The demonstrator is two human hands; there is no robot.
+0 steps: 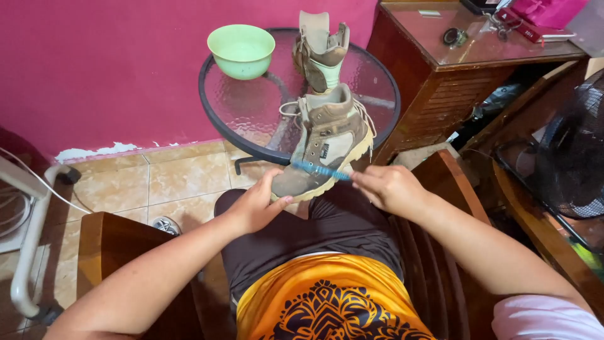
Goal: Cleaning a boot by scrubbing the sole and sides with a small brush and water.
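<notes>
Tubing of a pale metal frame [31,252] stood at the far left on the tiled floor [176,179], below a magenta wall [113,69]. Nearer the middle, a green bowl [241,49] sat on the left part of a round glass bench [251,107]. The person's left hand [255,204] was cupped around the toe of a tan boot [324,148], thumb up against the sole, steadying it where it leaned from the lap onto the near rim of the bench. A blue brush [321,170] lay across the boot's lower side, its bristle end touching the leather just above the sole. The right hand [387,187] was clenched on the brush's handle; how much of the handle sat inside the fist was hard to tell from this angle. A second boot [321,53] stood upright on the far side of the bench, well apart from the first. To the right stood a wooden cabinet [453,63] with a glass top, and at the far right the black grille of a fan [576,157].

To brush well here, the left hand would best keep the toe firmly braced so the boot could not twist, while the right worked short strokes along the seam above the sole, bristles angled into the groove and away from the laces.
</notes>
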